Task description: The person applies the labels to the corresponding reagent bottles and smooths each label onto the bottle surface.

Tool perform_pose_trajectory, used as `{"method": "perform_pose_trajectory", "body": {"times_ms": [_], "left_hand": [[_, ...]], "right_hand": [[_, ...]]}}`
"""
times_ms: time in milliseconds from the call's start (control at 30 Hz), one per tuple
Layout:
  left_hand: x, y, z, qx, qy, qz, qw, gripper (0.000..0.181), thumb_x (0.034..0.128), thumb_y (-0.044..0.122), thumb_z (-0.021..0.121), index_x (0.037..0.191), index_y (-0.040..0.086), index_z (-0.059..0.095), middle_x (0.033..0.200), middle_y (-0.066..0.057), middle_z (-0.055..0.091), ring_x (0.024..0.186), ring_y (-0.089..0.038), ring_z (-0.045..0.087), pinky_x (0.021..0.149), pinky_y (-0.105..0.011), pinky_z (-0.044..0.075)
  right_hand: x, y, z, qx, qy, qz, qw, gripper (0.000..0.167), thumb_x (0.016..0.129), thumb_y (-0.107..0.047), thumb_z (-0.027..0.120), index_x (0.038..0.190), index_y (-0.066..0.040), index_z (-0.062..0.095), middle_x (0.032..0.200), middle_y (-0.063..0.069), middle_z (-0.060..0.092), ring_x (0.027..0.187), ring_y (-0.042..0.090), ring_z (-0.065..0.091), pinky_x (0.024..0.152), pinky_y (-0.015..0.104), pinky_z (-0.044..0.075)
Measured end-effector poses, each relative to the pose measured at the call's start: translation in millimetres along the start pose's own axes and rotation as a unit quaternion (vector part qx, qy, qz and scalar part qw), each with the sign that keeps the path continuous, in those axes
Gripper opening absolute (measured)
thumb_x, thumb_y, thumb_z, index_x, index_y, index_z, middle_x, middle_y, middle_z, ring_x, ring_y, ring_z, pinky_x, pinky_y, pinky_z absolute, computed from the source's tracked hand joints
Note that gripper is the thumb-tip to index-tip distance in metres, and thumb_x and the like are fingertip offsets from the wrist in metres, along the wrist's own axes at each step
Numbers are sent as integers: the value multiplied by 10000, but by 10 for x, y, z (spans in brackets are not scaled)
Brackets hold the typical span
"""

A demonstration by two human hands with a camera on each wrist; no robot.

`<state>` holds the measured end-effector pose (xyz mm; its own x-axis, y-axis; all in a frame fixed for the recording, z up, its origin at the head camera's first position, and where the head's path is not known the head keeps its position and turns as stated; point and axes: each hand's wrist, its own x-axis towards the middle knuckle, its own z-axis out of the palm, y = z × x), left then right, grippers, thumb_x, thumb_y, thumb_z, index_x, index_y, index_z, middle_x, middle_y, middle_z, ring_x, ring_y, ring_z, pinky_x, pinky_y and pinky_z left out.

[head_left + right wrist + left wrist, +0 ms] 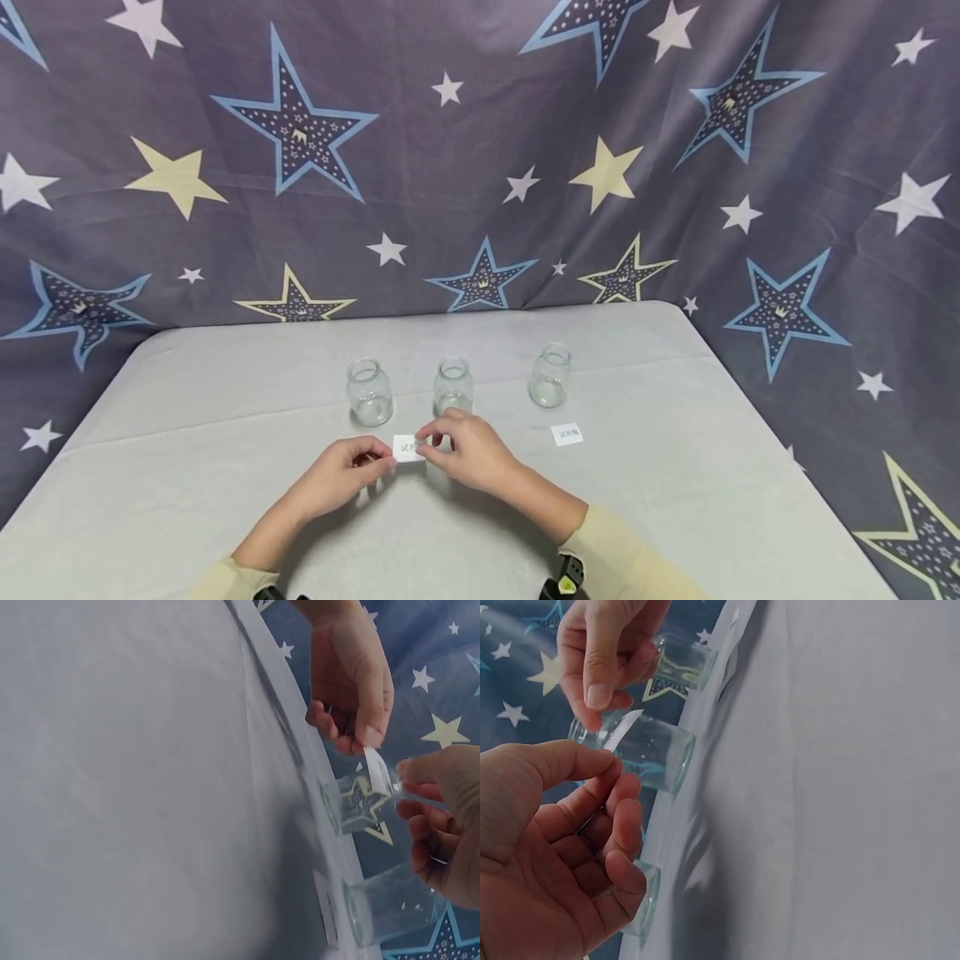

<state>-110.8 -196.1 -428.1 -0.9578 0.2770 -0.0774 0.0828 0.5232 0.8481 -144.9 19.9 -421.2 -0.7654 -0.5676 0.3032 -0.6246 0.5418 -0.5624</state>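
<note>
The left hand point(343, 475) pinches the left end of a white card point(406, 448) between thumb and finger, its other fingers curled loosely. The right hand point(471, 450) is bent in at the card's right end, thumb and finger close together; I cannot tell whether they grip the card or only meet it (the fingertips cover part of the writing). The card is held just off the table point(225, 467), about midway between its left and right edges and nearer the front edge than the jars. Its long axis runs left to right, roughly in line with the front edge, and its written face is turned up toward the person.

Just behind the hands stand three glass jars, upright with their mouths up: the left jar point(369, 393), the middle jar point(453, 385), partly hidden by the right hand, and the right jar point(551, 377), closest to the back right corner. In front of the right jar a second card point(566, 434) lies flat, writing up, its long axis also left to right (the right end slightly nearer the back edge). Beyond the back edge hangs a dark curtain point(405, 200) printed with stars.
</note>
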Motion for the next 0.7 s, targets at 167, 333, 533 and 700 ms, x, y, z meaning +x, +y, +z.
{"method": "perform_pose_trajectory", "body": {"times_ms": [167,333,533,700], "left_hand": [[-12,43,26,-70,-84,196,9997,190,887,204,628,923,18,649,721,-118,603,577,-39,489,488,-203,403],[-12,63,36,-81,-108,294,9995,188,891,212,625,931,30,650,723,-105,598,585,-48,493,489,-205,406],[-1,74,47,-37,-107,294,9995,196,889,265,627,916,74,660,732,-64,586,599,-46,491,510,-206,419],[14,81,56,-97,-70,472,9988,199,886,256,630,914,62,665,739,-97,596,603,-23,485,518,-209,417]], "right_hand": [[-20,-71,10,65,-158,-144,9998,113,853,-229,676,915,-147,722,795,-34,617,703,149,585,622,125,384],[-31,-92,5,24,-245,-181,9995,109,852,-221,676,917,-145,720,789,-29,611,700,163,583,613,124,372],[-42,-95,-3,60,-264,-185,9995,118,848,-231,682,923,-149,722,776,-21,604,671,144,563,601,122,363],[-43,-82,-2,291,-229,-157,9992,116,856,-226,678,912,-136,725,750,-24,596,608,12,458,573,107,363]]}}
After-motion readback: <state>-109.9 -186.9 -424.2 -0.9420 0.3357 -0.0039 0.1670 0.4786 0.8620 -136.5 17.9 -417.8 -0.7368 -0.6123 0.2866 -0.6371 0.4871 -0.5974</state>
